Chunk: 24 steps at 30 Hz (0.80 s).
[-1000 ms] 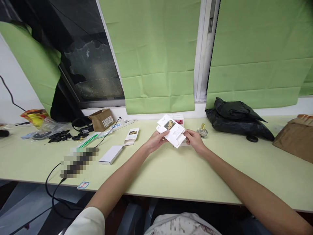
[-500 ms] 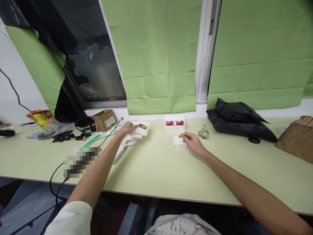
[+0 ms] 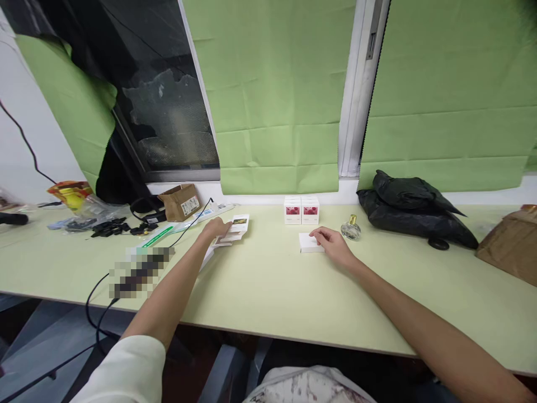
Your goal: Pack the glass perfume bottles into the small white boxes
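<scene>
My left hand [image 3: 217, 229] is closed on the edge of an unfolded white carton [image 3: 240, 225] with a small picture printed on it. Under and beside that carton lie more white cardboard pieces, partly hidden by my forearm. Over on the right, my right hand [image 3: 333, 244] has its fingers bent against a small white box [image 3: 307, 243] lying flat on the table; its fingertips press on the top and side. Just behind stand white boxes with red flower pictures [image 3: 301, 210], set side by side. A glass perfume bottle with a gold cap [image 3: 351, 228] stands next to my right hand.
Black plastic bags [image 3: 413, 210] and a brown parcel [image 3: 509, 240] lie at the right. Toward the left are an open brown carton [image 3: 180, 202], black small parts [image 3: 111, 226], cables and a blurred-out object [image 3: 140, 272] on the pale table [image 3: 268, 291]. Green curtains hang behind.
My left hand has lowered the unfolded carton a little, onto or close to the other cardboard pieces. My right hand stays at the small white box. The view has shifted slightly.
</scene>
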### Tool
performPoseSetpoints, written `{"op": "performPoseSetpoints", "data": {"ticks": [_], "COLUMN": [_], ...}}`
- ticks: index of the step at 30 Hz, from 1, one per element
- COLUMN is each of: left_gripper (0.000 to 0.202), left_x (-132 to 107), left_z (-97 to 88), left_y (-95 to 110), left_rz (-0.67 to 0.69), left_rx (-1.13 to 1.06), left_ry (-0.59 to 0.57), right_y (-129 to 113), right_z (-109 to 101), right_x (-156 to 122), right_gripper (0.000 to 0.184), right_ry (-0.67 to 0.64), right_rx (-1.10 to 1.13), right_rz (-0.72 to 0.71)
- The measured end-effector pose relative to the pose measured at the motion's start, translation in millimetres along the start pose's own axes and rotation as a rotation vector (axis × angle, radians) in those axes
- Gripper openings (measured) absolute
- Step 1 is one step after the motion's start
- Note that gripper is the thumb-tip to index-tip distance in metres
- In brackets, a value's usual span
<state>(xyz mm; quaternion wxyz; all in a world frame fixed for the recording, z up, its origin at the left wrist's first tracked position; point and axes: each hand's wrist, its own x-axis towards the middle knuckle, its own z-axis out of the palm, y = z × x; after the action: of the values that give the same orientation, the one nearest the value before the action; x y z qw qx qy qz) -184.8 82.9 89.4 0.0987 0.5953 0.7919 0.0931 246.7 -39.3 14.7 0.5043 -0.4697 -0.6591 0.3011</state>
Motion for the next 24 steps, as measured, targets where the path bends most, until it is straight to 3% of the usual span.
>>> {"op": "performPoseSetpoints", "data": {"ticks": [3, 7, 9, 12, 16, 21, 24], "left_gripper": [0.068, 0.105, 0.11, 0.112, 0.106, 0.093, 0.089], "left_x": [-3, -8, -9, -8, -1, 6, 7], "left_z": [1.2, 5.0, 7.6, 10.3, 9.6, 5.9, 6.5], "left_y": [7, 17, 21, 26, 24, 13, 9], "left_rz": [-0.015, -0.033, -0.029, -0.023, 0.0, 0.013, 0.025], "left_rx": [0.013, 0.021, 0.024, 0.043, 0.152, 0.188, 0.214], "left_ry": [-0.034, -0.062, -0.072, -0.051, 0.066, 0.033, 0.08], "right_y": [-1, 1, 3, 4, 3, 3, 5], "right_z": [-4, -9, -10, -11, -11, -11, -11], "right_x": [1, 2, 3, 3, 3, 3, 3], "right_gripper": [0.035, 0.035, 0.035, 0.035, 0.035, 0.034, 0.034], "right_ry": [0.027, 0.063, 0.069, 0.066, 0.063, 0.066, 0.071], "right_rx": [-0.042, -0.096, -0.108, -0.12, -0.131, -0.161, -0.188], "right_rz": [-0.012, -0.021, -0.024, -0.025, -0.022, -0.01, -0.01]}}
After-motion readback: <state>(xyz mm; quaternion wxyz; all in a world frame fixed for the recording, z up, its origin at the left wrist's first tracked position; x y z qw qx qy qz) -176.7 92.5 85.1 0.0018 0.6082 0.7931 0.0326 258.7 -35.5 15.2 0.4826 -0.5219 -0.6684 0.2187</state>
